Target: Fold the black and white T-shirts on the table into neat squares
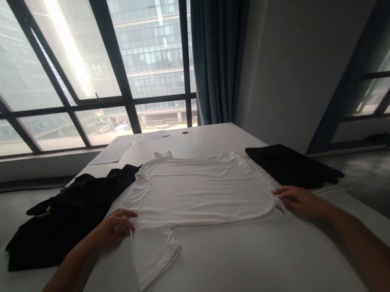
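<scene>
A white T-shirt (195, 191) lies sideways and spread on the table, its neckline towards the left and its hem towards the right. The near sleeve (155, 255) reaches down towards me, while the far sleeve is bunched at the back. At the near shoulder, my left hand (116, 226) grips the edge of the cloth, thumb mostly hidden. My right hand (297, 199) pinches the near corner of the hem. Light wrinkles run along the shirt's body.
Crumpled black clothing (67, 212) lies at the left table edge. A folded black garment (291, 164) rests at the right edge. Paper sheets (112, 154) are at the far left of the white table (230, 269). Windows and a blue curtain (221, 37) stand behind.
</scene>
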A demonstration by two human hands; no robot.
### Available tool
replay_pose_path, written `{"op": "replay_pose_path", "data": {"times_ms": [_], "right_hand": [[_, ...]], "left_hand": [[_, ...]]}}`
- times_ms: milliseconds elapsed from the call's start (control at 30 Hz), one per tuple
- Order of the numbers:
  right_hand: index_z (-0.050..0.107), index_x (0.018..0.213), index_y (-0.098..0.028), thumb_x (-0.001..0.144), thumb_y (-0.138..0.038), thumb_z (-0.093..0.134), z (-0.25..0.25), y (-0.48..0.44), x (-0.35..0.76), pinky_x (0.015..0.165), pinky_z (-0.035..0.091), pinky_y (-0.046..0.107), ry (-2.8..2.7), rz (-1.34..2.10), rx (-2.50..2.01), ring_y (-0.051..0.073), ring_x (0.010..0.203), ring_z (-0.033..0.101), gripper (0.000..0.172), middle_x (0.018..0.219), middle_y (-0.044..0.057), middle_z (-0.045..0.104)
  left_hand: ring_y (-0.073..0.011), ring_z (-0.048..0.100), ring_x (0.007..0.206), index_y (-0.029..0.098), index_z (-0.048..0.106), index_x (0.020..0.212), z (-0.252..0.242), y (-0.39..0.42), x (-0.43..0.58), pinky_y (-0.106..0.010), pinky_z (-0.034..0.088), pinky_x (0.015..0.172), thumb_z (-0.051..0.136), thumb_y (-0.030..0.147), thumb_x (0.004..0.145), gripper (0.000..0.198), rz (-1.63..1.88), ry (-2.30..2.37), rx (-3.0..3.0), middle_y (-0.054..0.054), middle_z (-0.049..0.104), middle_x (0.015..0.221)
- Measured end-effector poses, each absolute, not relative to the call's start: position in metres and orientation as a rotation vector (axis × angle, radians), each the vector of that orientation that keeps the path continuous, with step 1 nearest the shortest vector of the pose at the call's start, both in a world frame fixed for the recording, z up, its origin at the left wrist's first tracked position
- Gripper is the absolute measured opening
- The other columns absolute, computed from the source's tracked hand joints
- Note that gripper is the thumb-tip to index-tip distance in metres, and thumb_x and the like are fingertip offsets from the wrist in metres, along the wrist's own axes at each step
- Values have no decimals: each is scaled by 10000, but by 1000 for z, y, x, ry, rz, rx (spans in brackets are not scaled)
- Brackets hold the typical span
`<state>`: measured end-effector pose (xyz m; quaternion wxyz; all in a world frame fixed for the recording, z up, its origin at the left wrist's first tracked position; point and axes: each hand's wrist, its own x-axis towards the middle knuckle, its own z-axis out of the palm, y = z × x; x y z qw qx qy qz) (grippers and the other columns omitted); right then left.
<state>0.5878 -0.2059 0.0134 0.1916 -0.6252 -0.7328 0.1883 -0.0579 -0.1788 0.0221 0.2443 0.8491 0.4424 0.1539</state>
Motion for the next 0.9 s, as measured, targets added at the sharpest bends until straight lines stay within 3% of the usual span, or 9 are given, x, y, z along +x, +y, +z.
{"op": "replay_pose_path", "data": {"times_ms": [100, 200, 367, 467, 633, 800, 900], "right_hand": [[766, 847, -206, 728, -542, 660, 17, -207, 586, 1013, 452, 403, -1998, 554, -1724, 317, 1151, 605, 372, 1215, 132, 680], [771, 857, -199, 708, -640, 635, 24, -211, 587, 911, 492, 389, -1967, 628, -1734, 332, 1109, 613, 485, 1220, 136, 679], [744, 788, -184, 757, -650, 563, 32, -209, 598, 715, 493, 312, -2050, 731, -1768, 256, 806, 645, 502, 832, 70, 724], [706, 769, -187, 849, -569, 463, 27, -196, 596, 644, 464, 282, -1916, 479, -1881, 223, 723, 635, 460, 742, 61, 697], [711, 925, -191, 893, -385, 429, 8, -173, 571, 673, 453, 321, -1703, 91, -2242, 270, 807, 679, 344, 849, 116, 735], [660, 1166, -182, 866, -476, 503, 1, -173, 565, 709, 476, 334, -1726, 140, -2222, 279, 849, 690, 449, 919, 111, 735], [592, 1279, -161, 784, -423, 602, -1, -176, 575, 804, 495, 322, -1779, 276, -2009, 265, 945, 684, 560, 1017, 108, 726]], "left_hand": [[-286, 567, 1186, 244, 791, 843, 33, -184, -54, -413, 405, 1073, 586, 611, 838, 420, 424, 1161, 2314, -119, 661, 1238], [-271, 632, 1053, 243, 787, 784, 38, -190, -55, -386, 466, 993, 627, 644, 787, 431, 451, 1099, 2227, -108, 740, 1005], [-238, 640, 725, 225, 744, 661, 32, -190, -66, -344, 524, 748, 682, 717, 614, 497, 558, 1245, 2015, -67, 694, 697], [-174, 547, 559, 191, 724, 766, 30, -175, -64, -287, 458, 571, 669, 708, 597, 547, 724, 1391, 1754, -17, 600, 590], [-141, 477, 520, 131, 689, 804, 26, -154, -44, -251, 364, 505, 729, 664, 477, 627, 895, 1696, 1483, 12, 546, 557], [-117, 412, 473, 117, 694, 983, 26, -162, -39, -230, 300, 463, 698, 709, 519, 752, 782, 1703, 1522, 50, 494, 515], [-117, 429, 495, 140, 671, 1076, 29, -170, -42, -228, 324, 478, 720, 714, 522, 800, 746, 1583, 1591, 59, 500, 554]]}}
